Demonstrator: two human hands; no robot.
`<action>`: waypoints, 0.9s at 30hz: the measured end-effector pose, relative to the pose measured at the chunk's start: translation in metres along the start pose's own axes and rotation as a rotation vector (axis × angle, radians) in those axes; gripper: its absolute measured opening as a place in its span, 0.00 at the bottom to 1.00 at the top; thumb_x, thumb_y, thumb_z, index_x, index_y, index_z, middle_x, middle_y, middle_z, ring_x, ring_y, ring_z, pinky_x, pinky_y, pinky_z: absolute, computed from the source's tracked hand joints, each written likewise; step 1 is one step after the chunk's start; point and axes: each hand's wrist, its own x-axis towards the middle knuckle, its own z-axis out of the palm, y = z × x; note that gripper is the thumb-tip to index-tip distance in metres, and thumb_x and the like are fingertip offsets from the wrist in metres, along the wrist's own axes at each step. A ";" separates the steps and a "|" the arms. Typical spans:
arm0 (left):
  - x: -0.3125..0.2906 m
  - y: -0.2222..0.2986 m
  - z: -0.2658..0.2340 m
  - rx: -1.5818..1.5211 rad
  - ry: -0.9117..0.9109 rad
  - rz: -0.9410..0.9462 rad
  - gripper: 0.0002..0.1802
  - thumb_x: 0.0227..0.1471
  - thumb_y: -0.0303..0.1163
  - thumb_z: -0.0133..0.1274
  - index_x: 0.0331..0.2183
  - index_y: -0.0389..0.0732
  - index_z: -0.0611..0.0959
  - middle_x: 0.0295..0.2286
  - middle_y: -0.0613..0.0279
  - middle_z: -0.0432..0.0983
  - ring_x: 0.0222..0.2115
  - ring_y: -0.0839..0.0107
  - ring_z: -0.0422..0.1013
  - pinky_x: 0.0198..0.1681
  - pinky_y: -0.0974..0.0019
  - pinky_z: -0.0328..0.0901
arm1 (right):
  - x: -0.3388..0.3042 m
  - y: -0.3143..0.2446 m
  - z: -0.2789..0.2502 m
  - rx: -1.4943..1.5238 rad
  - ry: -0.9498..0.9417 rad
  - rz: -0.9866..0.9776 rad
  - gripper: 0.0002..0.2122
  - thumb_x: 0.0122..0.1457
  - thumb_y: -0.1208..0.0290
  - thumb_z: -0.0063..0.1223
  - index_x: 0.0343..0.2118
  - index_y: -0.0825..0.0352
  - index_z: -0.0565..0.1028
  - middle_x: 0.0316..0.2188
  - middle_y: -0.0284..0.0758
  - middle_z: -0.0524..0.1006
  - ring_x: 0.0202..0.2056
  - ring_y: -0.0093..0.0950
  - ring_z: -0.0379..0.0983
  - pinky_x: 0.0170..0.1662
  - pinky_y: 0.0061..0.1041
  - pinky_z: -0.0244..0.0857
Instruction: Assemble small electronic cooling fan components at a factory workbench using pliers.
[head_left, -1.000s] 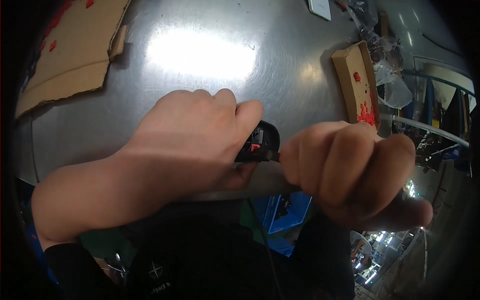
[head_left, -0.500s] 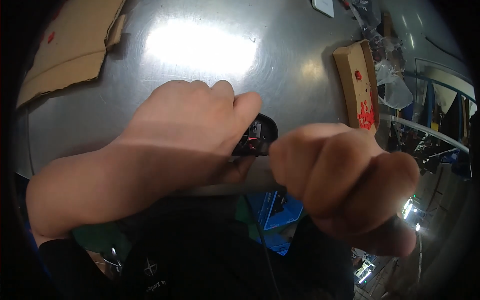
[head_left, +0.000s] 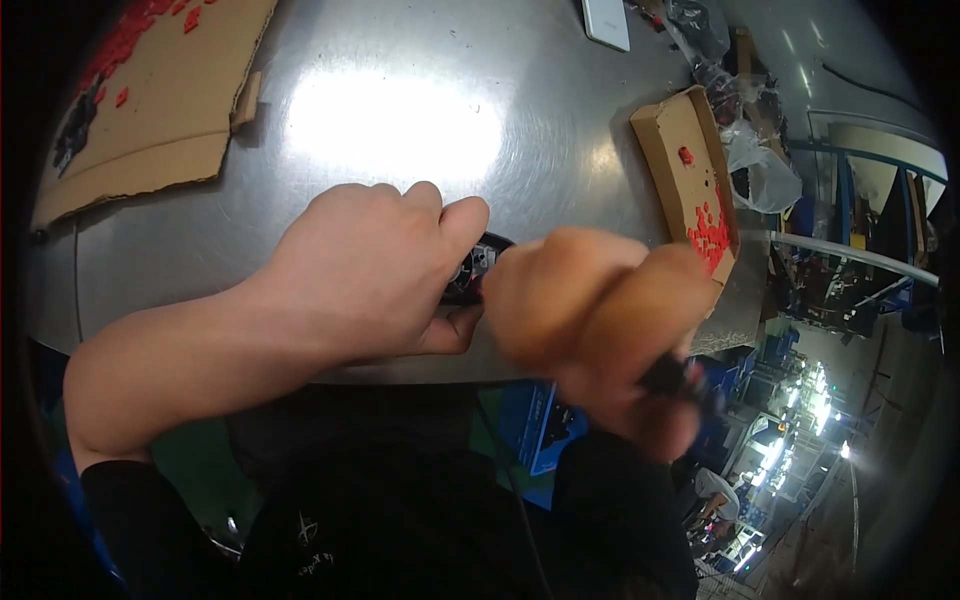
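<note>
Two hands crowd one small black part (head_left: 478, 272) near the front edge of the steel worktop (head_left: 400, 130). My left hand (head_left: 370, 270) is clamped around it, fingers curled over; my right hand (head_left: 600, 330) is fisted on a dark tool handle (head_left: 672, 378). I judge the tip could skid off and jab the left thumb, since the right hand is blurred. Hidden: the tip and most of the part. Red bits in the cardboard tray (head_left: 665, 140) at the right edge are too small to identify
</note>
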 end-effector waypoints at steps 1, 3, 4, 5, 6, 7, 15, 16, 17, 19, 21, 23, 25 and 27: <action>0.001 -0.002 0.002 -0.006 0.007 0.007 0.28 0.44 0.50 0.65 0.36 0.38 0.74 0.25 0.50 0.76 0.25 0.52 0.77 0.28 0.54 0.73 | 0.003 -0.008 -0.009 -0.256 -0.154 0.154 0.23 0.63 0.42 0.56 0.34 0.63 0.74 0.27 0.35 0.72 0.23 0.26 0.65 0.26 0.28 0.60; 0.005 0.004 0.001 0.038 0.012 0.006 0.28 0.44 0.50 0.64 0.36 0.38 0.74 0.25 0.51 0.75 0.24 0.53 0.77 0.28 0.54 0.73 | 0.005 -0.020 -0.015 -0.270 -0.251 0.213 0.21 0.62 0.45 0.59 0.37 0.62 0.77 0.28 0.35 0.73 0.24 0.25 0.66 0.26 0.25 0.61; 0.006 0.006 0.001 0.087 0.019 -0.012 0.27 0.45 0.51 0.63 0.36 0.38 0.74 0.25 0.51 0.75 0.24 0.53 0.77 0.28 0.54 0.72 | 0.001 -0.021 -0.014 -0.368 -0.160 0.047 0.18 0.64 0.47 0.58 0.36 0.59 0.73 0.26 0.31 0.71 0.21 0.20 0.64 0.22 0.20 0.58; 0.005 0.007 -0.001 0.089 0.014 -0.019 0.27 0.45 0.51 0.63 0.36 0.38 0.74 0.25 0.51 0.75 0.24 0.53 0.77 0.28 0.54 0.72 | -0.001 -0.017 -0.015 -0.197 -0.095 -0.033 0.18 0.65 0.47 0.55 0.35 0.58 0.71 0.25 0.29 0.69 0.19 0.19 0.62 0.20 0.19 0.56; 0.003 0.008 -0.003 0.093 0.018 -0.021 0.27 0.45 0.51 0.63 0.36 0.38 0.74 0.25 0.51 0.75 0.24 0.53 0.77 0.28 0.54 0.73 | 0.000 -0.012 -0.017 -0.026 -0.028 -0.111 0.18 0.66 0.46 0.53 0.35 0.57 0.68 0.24 0.27 0.67 0.17 0.17 0.60 0.17 0.17 0.53; 0.002 0.008 -0.004 0.096 0.022 -0.022 0.27 0.46 0.51 0.63 0.36 0.38 0.74 0.25 0.51 0.75 0.25 0.53 0.77 0.28 0.55 0.73 | 0.009 -0.022 -0.026 -0.095 -0.153 -0.092 0.19 0.68 0.43 0.48 0.34 0.56 0.64 0.22 0.25 0.64 0.15 0.16 0.57 0.15 0.17 0.51; 0.001 0.006 0.000 0.069 0.056 0.006 0.27 0.46 0.50 0.63 0.36 0.37 0.74 0.25 0.50 0.75 0.24 0.52 0.77 0.28 0.55 0.72 | -0.004 -0.013 -0.007 -0.253 0.016 0.105 0.29 0.59 0.32 0.51 0.32 0.60 0.65 0.21 0.30 0.64 0.15 0.18 0.50 0.19 0.21 0.46; 0.001 0.005 0.001 0.053 0.066 0.011 0.27 0.46 0.50 0.63 0.36 0.37 0.74 0.25 0.50 0.75 0.25 0.52 0.77 0.28 0.55 0.72 | -0.003 -0.013 -0.006 -0.250 0.016 0.109 0.29 0.59 0.32 0.51 0.32 0.60 0.65 0.21 0.30 0.64 0.15 0.18 0.50 0.19 0.21 0.46; 0.001 0.005 0.000 0.050 0.066 0.011 0.27 0.46 0.50 0.63 0.36 0.37 0.74 0.25 0.50 0.75 0.25 0.52 0.77 0.28 0.55 0.72 | 0.001 -0.015 -0.005 -0.246 0.012 0.154 0.29 0.59 0.32 0.51 0.32 0.60 0.65 0.21 0.30 0.64 0.15 0.18 0.51 0.20 0.21 0.47; 0.000 0.006 -0.002 0.038 0.021 0.015 0.27 0.46 0.50 0.63 0.36 0.37 0.74 0.25 0.50 0.75 0.24 0.52 0.77 0.27 0.54 0.72 | 0.004 -0.016 -0.005 -0.243 0.009 0.202 0.30 0.58 0.31 0.52 0.32 0.59 0.65 0.21 0.29 0.64 0.16 0.18 0.52 0.20 0.22 0.47; 0.000 0.006 0.000 0.036 0.045 0.011 0.27 0.47 0.50 0.62 0.36 0.37 0.74 0.25 0.50 0.75 0.24 0.52 0.77 0.28 0.54 0.72 | 0.005 -0.015 -0.011 -0.198 0.038 0.211 0.28 0.59 0.32 0.52 0.33 0.58 0.64 0.22 0.28 0.63 0.17 0.18 0.52 0.21 0.21 0.47; 0.000 0.006 0.000 0.035 0.064 0.012 0.27 0.47 0.50 0.62 0.36 0.37 0.74 0.25 0.49 0.75 0.25 0.52 0.77 0.28 0.54 0.72 | 0.005 -0.010 -0.028 0.082 0.030 0.197 0.26 0.61 0.34 0.52 0.33 0.56 0.64 0.22 0.26 0.62 0.17 0.18 0.52 0.20 0.21 0.48; 0.001 0.007 -0.003 0.061 0.003 -0.015 0.27 0.48 0.51 0.61 0.36 0.37 0.74 0.25 0.50 0.75 0.24 0.52 0.77 0.28 0.53 0.72 | 0.008 -0.016 -0.035 0.107 0.019 0.185 0.22 0.64 0.38 0.50 0.33 0.54 0.64 0.22 0.26 0.62 0.17 0.17 0.54 0.20 0.19 0.50; 0.002 0.009 -0.007 0.052 -0.047 -0.039 0.27 0.46 0.50 0.62 0.38 0.38 0.73 0.27 0.50 0.74 0.27 0.51 0.76 0.30 0.53 0.70 | 0.013 -0.022 -0.038 0.061 -0.089 0.094 0.21 0.66 0.39 0.49 0.33 0.54 0.63 0.21 0.25 0.61 0.16 0.16 0.54 0.19 0.18 0.50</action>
